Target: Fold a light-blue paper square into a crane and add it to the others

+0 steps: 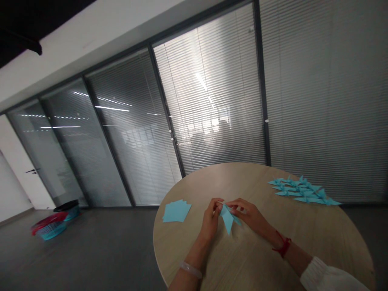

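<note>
My left hand (212,218) and right hand (249,214) pinch folded paper (228,221) between them; sheets (176,211) lie left, paper birds (307,193) right.

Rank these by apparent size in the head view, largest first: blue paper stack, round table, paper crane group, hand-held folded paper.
1. Round table
2. Paper crane group
3. Blue paper stack
4. Hand-held folded paper, partly hidden

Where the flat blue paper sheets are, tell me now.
In the head view, the flat blue paper sheets lie near the left edge of the round table, left of the person's hands and apart from them.
</note>
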The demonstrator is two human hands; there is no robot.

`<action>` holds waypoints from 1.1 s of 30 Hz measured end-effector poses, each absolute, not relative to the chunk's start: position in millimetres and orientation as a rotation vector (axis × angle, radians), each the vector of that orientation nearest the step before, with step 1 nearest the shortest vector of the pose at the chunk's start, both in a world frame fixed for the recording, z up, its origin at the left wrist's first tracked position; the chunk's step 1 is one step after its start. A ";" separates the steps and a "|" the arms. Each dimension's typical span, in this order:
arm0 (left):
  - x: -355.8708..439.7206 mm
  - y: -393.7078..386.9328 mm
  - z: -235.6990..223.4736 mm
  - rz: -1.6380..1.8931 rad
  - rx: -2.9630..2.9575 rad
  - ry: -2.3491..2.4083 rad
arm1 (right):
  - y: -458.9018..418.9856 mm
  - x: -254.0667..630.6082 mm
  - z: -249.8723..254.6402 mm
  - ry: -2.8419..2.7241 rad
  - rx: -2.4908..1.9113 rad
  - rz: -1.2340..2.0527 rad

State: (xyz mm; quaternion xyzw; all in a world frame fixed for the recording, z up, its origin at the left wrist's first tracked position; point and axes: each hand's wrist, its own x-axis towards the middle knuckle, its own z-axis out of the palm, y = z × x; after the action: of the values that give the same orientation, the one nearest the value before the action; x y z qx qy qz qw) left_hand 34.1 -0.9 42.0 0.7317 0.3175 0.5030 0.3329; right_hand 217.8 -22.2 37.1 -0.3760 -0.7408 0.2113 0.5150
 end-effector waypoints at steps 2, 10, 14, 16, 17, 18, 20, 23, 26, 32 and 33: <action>34.5 -0.1 41.0 1.330 1.881 0.836 | -22.9 216.3 36.2 -1.779 -0.900 0.556; 34.8 1.7 41.4 1.414 1.885 0.879 | -19.5 211.7 32.7 -1.592 -0.852 0.836; 34.6 -0.7 43.8 1.420 1.909 0.894 | -20.1 210.3 33.6 -1.568 -0.841 0.897; 34.4 -2.3 45.5 1.407 1.922 0.889 | -19.8 210.9 32.7 -1.564 -0.841 0.879; 34.3 -2.9 46.3 1.400 1.924 0.887 | -19.4 211.6 32.1 -1.566 -0.839 0.875; 34.2 -3.5 47.0 1.395 1.923 0.886 | -19.0 212.3 31.4 -1.571 -0.840 0.870; 34.1 -4.0 47.8 1.400 1.919 0.888 | -18.6 213.8 31.0 -1.588 -0.858 0.842; 34.2 -3.4 47.5 1.424 1.921 0.898 | -20.6 215.1 33.7 -1.632 -0.901 0.748; 34.1 -1.3 45.7 1.455 1.922 0.918 | -24.2 215.6 38.2 -1.665 -0.918 0.640; 30.5 0.6 46.1 1.616 1.982 1.024 | -24.6 218.1 38.8 -1.610 -1.001 0.437; 30.2 -0.1 47.0 1.627 1.997 1.038 | -24.0 218.4 38.1 -1.592 -1.017 0.396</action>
State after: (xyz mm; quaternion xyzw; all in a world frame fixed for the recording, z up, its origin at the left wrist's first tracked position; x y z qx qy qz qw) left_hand 30.2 -0.1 47.0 0.7073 0.3675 0.5761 0.1811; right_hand 218.4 -24.0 38.1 -0.4330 -0.6781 0.1687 0.5694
